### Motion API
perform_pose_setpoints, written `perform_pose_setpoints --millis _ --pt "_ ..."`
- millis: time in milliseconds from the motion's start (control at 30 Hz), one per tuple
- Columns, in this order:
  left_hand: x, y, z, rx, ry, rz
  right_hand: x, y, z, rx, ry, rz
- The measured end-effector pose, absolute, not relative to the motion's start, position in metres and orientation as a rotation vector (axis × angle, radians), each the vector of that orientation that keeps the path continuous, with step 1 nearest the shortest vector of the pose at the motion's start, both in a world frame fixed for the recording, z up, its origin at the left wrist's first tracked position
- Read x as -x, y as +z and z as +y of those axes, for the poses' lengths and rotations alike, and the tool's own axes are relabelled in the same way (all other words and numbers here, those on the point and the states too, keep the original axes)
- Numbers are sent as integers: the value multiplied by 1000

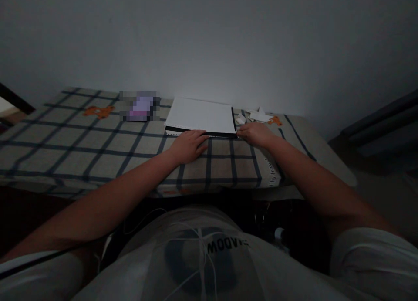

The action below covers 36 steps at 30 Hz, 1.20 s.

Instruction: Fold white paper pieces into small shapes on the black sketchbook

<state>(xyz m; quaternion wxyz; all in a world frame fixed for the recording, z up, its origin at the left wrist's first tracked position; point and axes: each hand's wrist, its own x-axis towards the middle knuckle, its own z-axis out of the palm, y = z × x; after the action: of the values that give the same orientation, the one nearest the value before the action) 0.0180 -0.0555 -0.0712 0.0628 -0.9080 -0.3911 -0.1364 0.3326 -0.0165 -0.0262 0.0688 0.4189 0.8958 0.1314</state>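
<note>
A white pad of paper with a dark strip along its front and right edges lies on the checked tablecloth. My left hand rests at the pad's front edge, fingers apart and pointing right, holding nothing that I can see. At the front right corner of the pad is my right hand, its fingers close together against the corner; whether they grip it is too dim to tell. Just beyond this hand lie folded white paper pieces.
A purple phone-like object, partly pixelated, lies left of the pad. The table stands against a pale wall. Thin white cords hang over my shirt below the table's front edge.
</note>
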Motion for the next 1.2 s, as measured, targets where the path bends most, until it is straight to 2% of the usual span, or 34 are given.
perform_pose_setpoints --millis 267,367,533,1200 --pt "-17 -72 -59 2707 -377 -1170 -312 -22 -28 -1482 395 2805" --pt "-19 -70 -61 2671 -320 -1139 -282 -31 -37 -1365 275 2911" --pt "-25 -61 -64 2622 -191 -1067 -246 -46 -43 -1386 314 2921" --pt "20 -60 -74 2491 -184 -1304 -244 -60 -40 -1470 372 2997"
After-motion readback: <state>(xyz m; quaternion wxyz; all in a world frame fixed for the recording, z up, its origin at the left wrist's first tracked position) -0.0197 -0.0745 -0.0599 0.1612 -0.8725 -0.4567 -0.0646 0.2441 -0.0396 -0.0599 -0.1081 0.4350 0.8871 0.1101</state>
